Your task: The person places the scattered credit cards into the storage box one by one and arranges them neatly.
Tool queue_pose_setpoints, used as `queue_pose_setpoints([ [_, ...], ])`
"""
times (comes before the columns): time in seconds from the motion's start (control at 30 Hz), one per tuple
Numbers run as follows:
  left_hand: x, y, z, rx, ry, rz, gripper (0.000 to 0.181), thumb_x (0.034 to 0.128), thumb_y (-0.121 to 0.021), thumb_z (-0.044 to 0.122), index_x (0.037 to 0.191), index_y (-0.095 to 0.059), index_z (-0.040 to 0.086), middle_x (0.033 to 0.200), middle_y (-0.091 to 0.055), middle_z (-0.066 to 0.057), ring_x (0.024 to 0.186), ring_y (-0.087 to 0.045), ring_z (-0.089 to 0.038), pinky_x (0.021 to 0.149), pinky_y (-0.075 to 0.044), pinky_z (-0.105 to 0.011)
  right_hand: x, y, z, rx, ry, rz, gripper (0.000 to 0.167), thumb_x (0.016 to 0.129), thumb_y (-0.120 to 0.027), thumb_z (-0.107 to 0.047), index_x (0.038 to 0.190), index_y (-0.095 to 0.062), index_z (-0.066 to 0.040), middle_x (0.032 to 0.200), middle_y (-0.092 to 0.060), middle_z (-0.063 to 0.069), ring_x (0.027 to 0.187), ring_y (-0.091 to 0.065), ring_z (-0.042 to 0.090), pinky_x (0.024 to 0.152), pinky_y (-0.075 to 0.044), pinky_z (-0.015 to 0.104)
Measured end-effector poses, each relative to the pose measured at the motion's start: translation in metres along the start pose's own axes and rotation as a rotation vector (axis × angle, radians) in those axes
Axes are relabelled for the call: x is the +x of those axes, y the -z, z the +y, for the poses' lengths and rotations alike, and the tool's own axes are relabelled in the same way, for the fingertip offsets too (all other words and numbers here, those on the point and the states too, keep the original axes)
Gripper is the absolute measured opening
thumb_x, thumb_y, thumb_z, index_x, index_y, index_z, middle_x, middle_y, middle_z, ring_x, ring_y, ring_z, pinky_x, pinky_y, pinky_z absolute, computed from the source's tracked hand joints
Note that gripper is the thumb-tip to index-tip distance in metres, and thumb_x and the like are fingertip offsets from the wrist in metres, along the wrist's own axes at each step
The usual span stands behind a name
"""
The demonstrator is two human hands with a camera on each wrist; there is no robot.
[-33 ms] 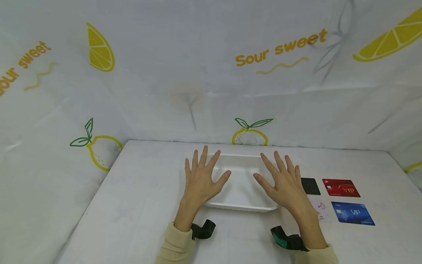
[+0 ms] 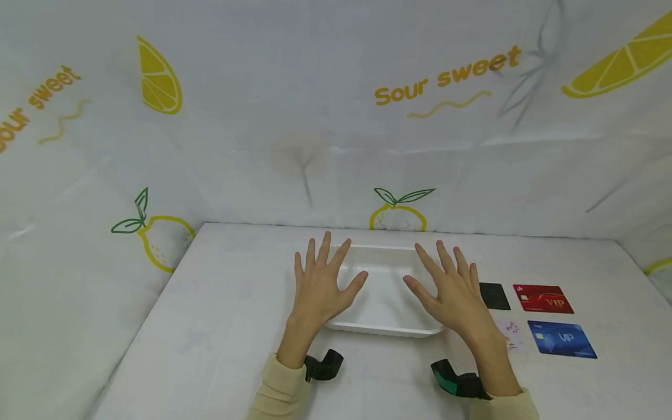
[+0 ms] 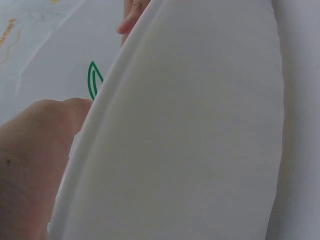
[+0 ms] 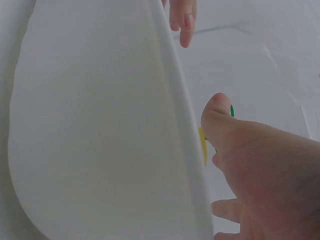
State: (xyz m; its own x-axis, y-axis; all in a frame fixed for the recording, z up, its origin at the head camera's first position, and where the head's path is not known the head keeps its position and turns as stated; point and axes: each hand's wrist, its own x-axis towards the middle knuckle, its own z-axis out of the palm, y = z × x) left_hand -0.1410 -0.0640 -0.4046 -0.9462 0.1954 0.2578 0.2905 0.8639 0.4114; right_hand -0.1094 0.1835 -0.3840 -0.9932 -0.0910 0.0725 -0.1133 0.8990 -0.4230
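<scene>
A white rectangular tray [image 2: 383, 291] sits on the table. Over its left end is my left hand [image 2: 320, 291], palm down with the fingers spread. My right hand [image 2: 452, 294] is spread the same way over the right end. Neither hand holds anything; whether they touch the rim cannot be told. In the left wrist view the tray's outer wall [image 3: 190, 120] fills the middle, with the left hand [image 3: 37, 150] behind its edge. The right wrist view shows the opposite part of the wall [image 4: 100, 120] beside my right hand [image 4: 260, 165].
Right of the tray lie a black card [image 2: 494, 296], a red VIP card [image 2: 543, 299], a blue VIP card [image 2: 562, 339] and a pale flowered card [image 2: 513, 333]. My right hand and wrist partly cover the black and flowered ones. A lemon-printed white sheet [image 2: 336, 116] hangs behind the table.
</scene>
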Motion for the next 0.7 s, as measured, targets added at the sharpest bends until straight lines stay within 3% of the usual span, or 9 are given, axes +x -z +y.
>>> queue_pose_setpoints([
  [0.7,-0.0002,-0.0006,-0.0015,-0.008,0.017,-0.037,0.071,0.0941,-0.053,0.064,0.156,-0.042,0.032,0.170,-0.027,-0.013,0.157,-0.022,-0.046,0.121,-0.016,-0.076,-0.0003,0.0027,0.0037,0.008,-0.003,0.011,0.076,0.097,-0.060,-0.054,0.160,-0.036,-0.019,0.166,-0.022,0.030,0.152,-0.013,0.059,0.117,-0.010,0.081],
])
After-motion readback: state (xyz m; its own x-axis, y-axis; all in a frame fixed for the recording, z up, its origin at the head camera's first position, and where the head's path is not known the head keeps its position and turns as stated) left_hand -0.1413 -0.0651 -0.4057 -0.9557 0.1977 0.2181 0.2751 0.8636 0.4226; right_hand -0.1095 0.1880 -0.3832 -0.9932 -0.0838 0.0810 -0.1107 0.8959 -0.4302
